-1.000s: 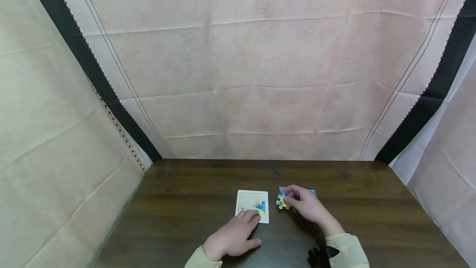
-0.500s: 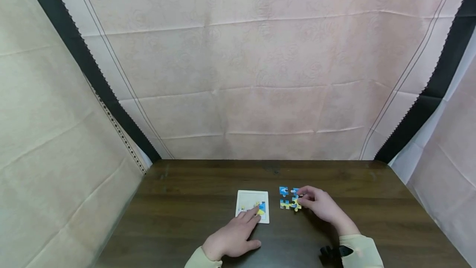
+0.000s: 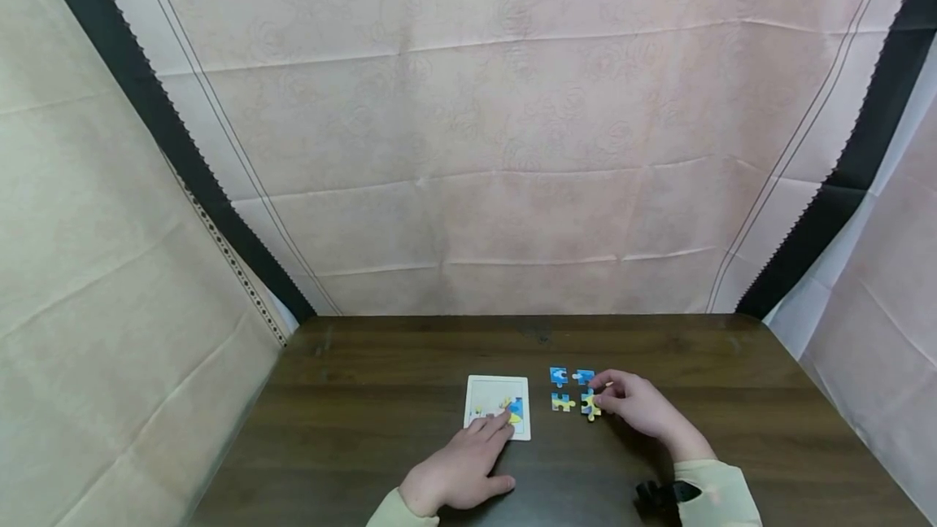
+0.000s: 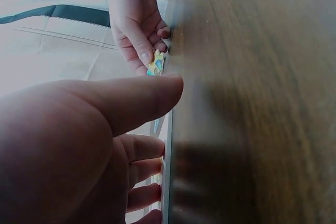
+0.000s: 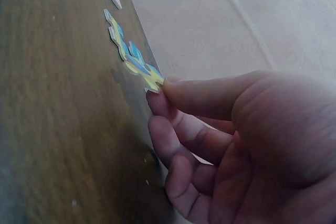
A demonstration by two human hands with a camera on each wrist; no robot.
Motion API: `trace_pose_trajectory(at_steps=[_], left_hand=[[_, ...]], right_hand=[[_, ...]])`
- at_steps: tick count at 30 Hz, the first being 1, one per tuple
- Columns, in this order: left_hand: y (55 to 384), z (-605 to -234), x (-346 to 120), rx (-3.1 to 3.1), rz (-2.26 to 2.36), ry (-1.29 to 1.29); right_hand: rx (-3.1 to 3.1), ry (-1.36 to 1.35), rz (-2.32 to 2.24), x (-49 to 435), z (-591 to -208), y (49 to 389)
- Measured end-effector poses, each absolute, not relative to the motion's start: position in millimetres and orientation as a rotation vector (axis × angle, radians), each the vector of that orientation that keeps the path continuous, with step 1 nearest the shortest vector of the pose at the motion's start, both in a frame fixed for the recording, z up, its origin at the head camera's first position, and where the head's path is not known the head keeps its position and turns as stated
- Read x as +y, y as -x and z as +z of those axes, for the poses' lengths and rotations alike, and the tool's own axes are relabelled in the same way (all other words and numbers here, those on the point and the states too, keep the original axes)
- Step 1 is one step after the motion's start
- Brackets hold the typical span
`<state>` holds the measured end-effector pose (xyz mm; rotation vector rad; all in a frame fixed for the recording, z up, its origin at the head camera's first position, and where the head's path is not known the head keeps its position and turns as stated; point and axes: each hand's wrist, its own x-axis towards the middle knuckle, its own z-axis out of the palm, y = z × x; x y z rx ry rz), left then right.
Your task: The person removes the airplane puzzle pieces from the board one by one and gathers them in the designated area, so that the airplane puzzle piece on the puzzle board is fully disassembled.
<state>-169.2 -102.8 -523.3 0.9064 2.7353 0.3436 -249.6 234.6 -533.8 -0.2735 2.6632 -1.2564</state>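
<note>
My right hand [image 3: 638, 411] pinches a yellow-and-blue jigsaw puzzle piece [image 3: 589, 407] by its right side, between thumb and index finger. In the right wrist view the other fingers curl loosely below the piece [image 5: 152, 81]. Two blue puzzle pieces [image 3: 559, 376] and a yellowish one [image 3: 562, 402] lie close by on the left and behind. My left hand [image 3: 461, 466] rests with extended fingers on the lower part of a white-framed puzzle board [image 3: 494, 385]. A blue-and-yellow patch shows inside the frame beside the fingertips; the hand hides the board's lower left.
Everything lies on a dark brown wooden table [image 3: 410, 348]. Pale cloth [image 3: 512, 145] hangs behind and at both sides, with black strips along the corners. A black strap [image 3: 666, 494] sits on the right wrist.
My right hand has moved right from over the puzzle pieces, bringing the yellow-and-blue piece slightly right and nearer, apart from the others. The pieces it covered now show. My left hand stays on the board.
</note>
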Motion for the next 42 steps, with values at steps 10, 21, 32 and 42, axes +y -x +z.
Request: trace_pose_trajectory(at_steps=[10, 21, 32, 42], left_hand=[[166, -525, -98, 2.767, 0.234, -0.905], [165, -525, -98, 2.768, 0.224, -0.900], [164, -524, -98, 2.783, 0.203, -0.917], [165, -524, -99, 2.769, 0.238, -0.919]], right_hand=[[2.687, 0.210, -1.249, 232, -534, 248], [2.751, 0.192, -1.183, 228, -533, 247], [2.773, 0.181, -1.152, 227, -534, 246], [2.791, 0.184, -1.124, 225, -538, 247]])
